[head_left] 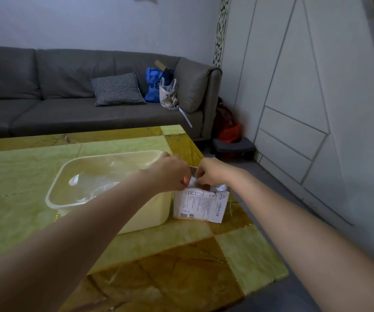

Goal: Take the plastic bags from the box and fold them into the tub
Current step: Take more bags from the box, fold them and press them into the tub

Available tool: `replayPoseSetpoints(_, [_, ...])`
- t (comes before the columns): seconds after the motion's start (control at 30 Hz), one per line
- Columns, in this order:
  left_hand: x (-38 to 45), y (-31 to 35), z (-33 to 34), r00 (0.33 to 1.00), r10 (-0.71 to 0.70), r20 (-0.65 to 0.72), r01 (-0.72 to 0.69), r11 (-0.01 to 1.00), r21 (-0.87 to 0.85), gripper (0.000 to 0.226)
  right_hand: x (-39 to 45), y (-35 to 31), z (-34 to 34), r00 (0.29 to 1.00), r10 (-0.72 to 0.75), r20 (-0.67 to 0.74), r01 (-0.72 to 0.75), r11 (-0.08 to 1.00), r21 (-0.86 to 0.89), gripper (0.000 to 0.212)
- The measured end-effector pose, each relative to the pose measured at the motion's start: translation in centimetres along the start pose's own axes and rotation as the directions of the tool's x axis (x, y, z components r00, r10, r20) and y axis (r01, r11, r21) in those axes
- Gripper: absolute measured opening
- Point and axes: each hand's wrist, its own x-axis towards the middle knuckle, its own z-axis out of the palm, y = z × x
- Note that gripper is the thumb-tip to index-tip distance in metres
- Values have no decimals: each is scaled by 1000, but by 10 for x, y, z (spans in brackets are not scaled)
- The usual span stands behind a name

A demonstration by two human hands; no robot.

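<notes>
Over the printed box (200, 204), hands (191, 174) pinch crinkled plastic (192, 181).

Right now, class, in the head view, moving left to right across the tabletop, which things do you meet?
Translucent cream plastic tub holding clear plastic bags → left hand → right hand, both pinching a bag at the box top → white printed cardboard box, all on the green-and-gold marble table.

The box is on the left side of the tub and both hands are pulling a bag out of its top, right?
Not quite. The head view shows the box on the right side of the tub, not the left. The rest holds: the left hand and right hand are both at its top, pinching crinkly plastic, a bag.
</notes>
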Motion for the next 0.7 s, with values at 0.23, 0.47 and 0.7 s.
replayPoseSetpoints(0.23, [1, 0, 5, 1000, -16, -10, 16, 1000, 11, 27, 3, 16, -10, 996, 64, -66, -51, 981, 188, 26])
replayPoseSetpoints(0.47, [2, 3, 13, 999, 13, 39, -13, 1000, -11, 39, 1, 6, -9, 986, 66, -156, -31, 976, 217, 42])
replayPoseSetpoints(0.7, [-1, 1, 6, 998, 6, 56, -1, 996, -90, 34, -1, 4, -36, 746, 216, -630, 75, 913, 401, 22])
